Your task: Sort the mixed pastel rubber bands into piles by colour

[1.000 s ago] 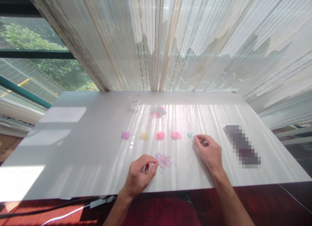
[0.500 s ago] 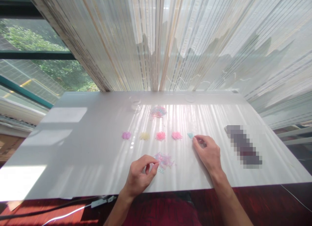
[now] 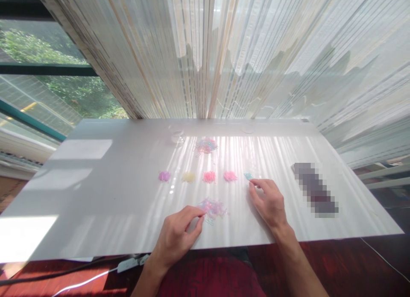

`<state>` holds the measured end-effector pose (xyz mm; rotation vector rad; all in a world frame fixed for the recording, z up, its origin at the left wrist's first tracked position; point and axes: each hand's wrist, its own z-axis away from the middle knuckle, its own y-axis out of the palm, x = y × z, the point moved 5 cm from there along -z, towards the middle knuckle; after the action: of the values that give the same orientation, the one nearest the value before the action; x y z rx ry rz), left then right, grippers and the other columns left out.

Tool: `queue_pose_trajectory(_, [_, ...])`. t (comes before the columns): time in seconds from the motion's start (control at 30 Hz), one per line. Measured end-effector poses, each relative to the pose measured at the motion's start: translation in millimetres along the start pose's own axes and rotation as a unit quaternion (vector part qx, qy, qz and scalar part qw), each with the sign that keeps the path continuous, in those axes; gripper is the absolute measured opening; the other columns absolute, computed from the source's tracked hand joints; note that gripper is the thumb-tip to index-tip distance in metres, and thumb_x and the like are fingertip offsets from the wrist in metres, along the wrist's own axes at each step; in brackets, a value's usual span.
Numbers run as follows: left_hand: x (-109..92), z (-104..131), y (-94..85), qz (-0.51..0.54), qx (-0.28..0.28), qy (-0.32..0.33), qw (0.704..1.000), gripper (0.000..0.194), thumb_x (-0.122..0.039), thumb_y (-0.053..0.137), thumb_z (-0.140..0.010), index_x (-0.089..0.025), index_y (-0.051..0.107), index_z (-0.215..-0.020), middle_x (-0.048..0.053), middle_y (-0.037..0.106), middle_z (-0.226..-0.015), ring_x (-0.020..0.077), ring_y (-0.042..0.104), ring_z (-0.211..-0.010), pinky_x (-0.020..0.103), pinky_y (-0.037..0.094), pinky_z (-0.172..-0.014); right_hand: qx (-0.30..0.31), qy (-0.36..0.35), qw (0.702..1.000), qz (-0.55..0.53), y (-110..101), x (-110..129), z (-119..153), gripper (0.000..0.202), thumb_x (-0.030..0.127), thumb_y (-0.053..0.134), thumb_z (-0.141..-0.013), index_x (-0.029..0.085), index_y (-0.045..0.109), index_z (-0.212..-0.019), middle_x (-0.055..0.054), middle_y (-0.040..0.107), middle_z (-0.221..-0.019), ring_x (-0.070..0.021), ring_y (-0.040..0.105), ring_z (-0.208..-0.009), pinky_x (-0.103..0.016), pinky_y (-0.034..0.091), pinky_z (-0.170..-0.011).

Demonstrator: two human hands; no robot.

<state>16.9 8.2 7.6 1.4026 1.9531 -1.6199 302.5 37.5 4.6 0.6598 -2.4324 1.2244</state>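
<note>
My left hand is at the near edge of a mixed pastel pile of small thin pieces, which look like paper clips. Its thumb and index finger come together in a pinch; whatever is between them is too small to make out. My right hand rests low over the table with its fingertips pinched beside a small teal pile. Anything held there is hidden. In a row to the left of the teal pile lie a pink pile, a coral-red pile, a yellow pile and a purple pile.
Another mixed pile lies farther back on the white table. Behind it to the left stands a clear round container. A pixelated dark object lies at the right. A striped curtain hangs along the far edge.
The whole view has shifted slightly. My right fingertips have moved a little nearer the teal pile's near side. My left hand stays by the near mixed pile, still pinched.
</note>
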Motion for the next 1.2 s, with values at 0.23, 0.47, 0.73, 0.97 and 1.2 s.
queue_pose_trajectory(0.23, [-3.4, 6.3, 2.9, -0.078, 0.032, 0.025, 0.996, 0.011, -0.021, 0.060, -0.100, -0.022, 0.071, -0.098, -0.001, 0.073, -0.086, 0.0139, 0.073, -0.070, 0.023, 0.053, -0.064, 0.085, -0.120, 0.984, -0.099, 9.4, 61.4, 25.3, 0.014, 0.010, 0.062, -0.100, 0.022, 0.067, -0.105, -0.004, 0.070, -0.086, -0.0206, 0.065, -0.079, -0.034, 0.056, -0.071])
queue_pose_trajectory(0.47, [-1.0, 2.3, 12.2, -0.109, 0.046, 0.037, 0.992, 0.016, -0.018, 0.060, -0.098, -0.023, 0.074, -0.091, -0.002, 0.072, -0.078, 0.0128, 0.069, -0.062, 0.022, 0.049, -0.060, 0.150, -0.115, 0.971, -0.149, 22.5, 88.4, 53.0, 0.011, 0.011, 0.061, -0.100, 0.020, 0.067, -0.102, -0.004, 0.068, -0.082, -0.0193, 0.061, -0.075, -0.032, 0.054, -0.069])
queue_pose_trajectory(0.73, [-1.0, 5.4, 11.3, -0.088, 0.045, 0.050, 0.994, 0.019, -0.017, 0.055, -0.100, -0.021, 0.070, -0.088, -0.001, 0.072, -0.077, 0.0120, 0.070, -0.064, 0.021, 0.051, -0.062, 0.151, -0.100, 0.972, -0.150, 23.2, 88.1, 51.6, 0.012, 0.013, 0.060, -0.101, 0.022, 0.067, -0.101, -0.004, 0.069, -0.081, -0.0197, 0.063, -0.074, -0.033, 0.055, -0.067])
queue_pose_trajectory(0.97, [-6.5, 3.7, 0.2, -0.047, 0.019, 0.040, 0.998, 0.014, -0.017, 0.057, -0.099, -0.021, 0.066, -0.089, -0.002, 0.070, -0.076, 0.0108, 0.063, -0.060, 0.020, 0.047, -0.058, 0.157, -0.083, 0.963, -0.204, 25.3, 98.5, 56.8, 0.013, 0.021, 0.061, -0.102, 0.022, 0.066, -0.114, -0.005, 0.071, -0.087, -0.0200, 0.067, -0.077, -0.032, 0.058, -0.068])
queue_pose_trajectory(1.2, [-8.3, 1.0, 8.6, 0.025, 0.060, 0.012, 0.998, 0.012, -0.015, 0.057, -0.099, -0.022, 0.067, -0.098, -0.004, 0.073, -0.078, 0.0084, 0.055, -0.052, 0.019, 0.046, -0.055, 0.156, -0.082, 0.957, -0.228, 28.8, 101.8, 52.9, 0.021, 0.020, 0.060, -0.103, 0.022, 0.064, -0.124, -0.005, 0.073, -0.091, -0.0187, 0.069, -0.077, -0.031, 0.060, -0.070])
